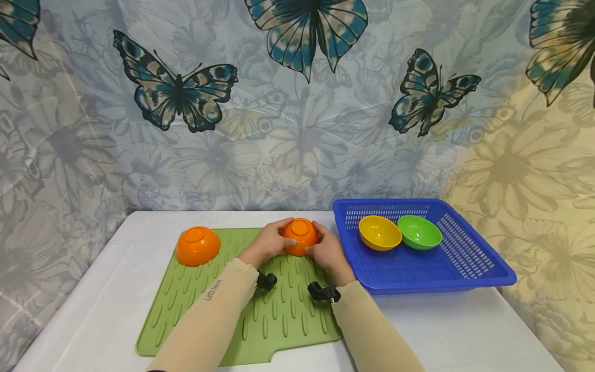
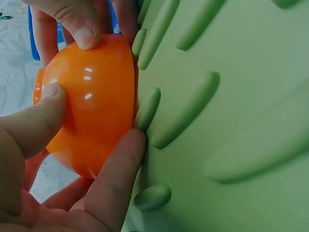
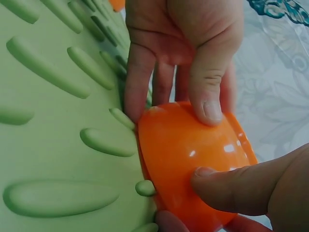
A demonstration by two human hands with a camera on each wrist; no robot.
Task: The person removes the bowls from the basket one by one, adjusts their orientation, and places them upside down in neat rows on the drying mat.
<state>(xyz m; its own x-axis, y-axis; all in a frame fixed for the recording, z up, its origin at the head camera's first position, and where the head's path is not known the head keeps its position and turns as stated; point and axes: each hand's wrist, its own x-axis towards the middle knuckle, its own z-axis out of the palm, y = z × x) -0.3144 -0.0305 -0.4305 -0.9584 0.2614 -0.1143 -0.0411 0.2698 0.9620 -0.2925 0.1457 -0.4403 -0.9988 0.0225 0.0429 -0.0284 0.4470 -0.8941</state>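
on one green mat, two hands grip one orange bowl (a second bowl sits apart).

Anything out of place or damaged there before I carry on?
No spills or damage visible; the held orange bowl looks intact. One oddity: the blue basket seems to overhang the right edge of the table, though whether its base does is unclear.

Head: from above, forward and down over the surface; widest, farthest
Left wrist: close, image sideways, facing the overturned orange bowl
Right wrist: equally close, from the bowl's other side
Shared by wrists: bowl, ridged green mat
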